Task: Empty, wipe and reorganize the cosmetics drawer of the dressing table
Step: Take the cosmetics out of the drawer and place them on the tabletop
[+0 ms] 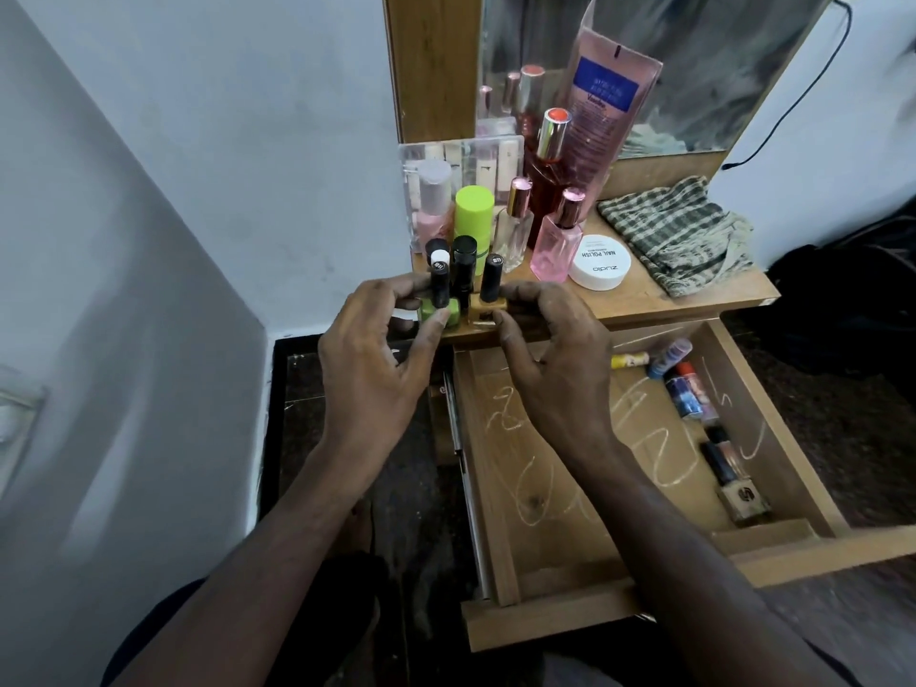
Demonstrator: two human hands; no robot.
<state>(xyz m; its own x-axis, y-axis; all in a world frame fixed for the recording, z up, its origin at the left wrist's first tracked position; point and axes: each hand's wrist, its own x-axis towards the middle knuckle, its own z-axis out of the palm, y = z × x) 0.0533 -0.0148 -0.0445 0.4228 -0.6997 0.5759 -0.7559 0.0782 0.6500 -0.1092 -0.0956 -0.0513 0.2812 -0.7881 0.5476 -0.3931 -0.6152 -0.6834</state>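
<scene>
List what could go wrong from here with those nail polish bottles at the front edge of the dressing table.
1. The left hand and right hand pinch small nail polish bottles packed together right at the tabletop's front edge; a nudge could tip one into the open drawer or onto the floor.
2. Tall perfume bottles stand crowded just behind; a knock might topple them.
3. Several cosmetics remain in the drawer, so wiping now would miss spots.

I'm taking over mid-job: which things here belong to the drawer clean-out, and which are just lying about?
Job:
- open drawer
- bottles inside it
- nail polish bottles gripped by left hand and right hand
- bottles on the tabletop
- checked cloth

Lying about:
- mirror
- black cable
</scene>
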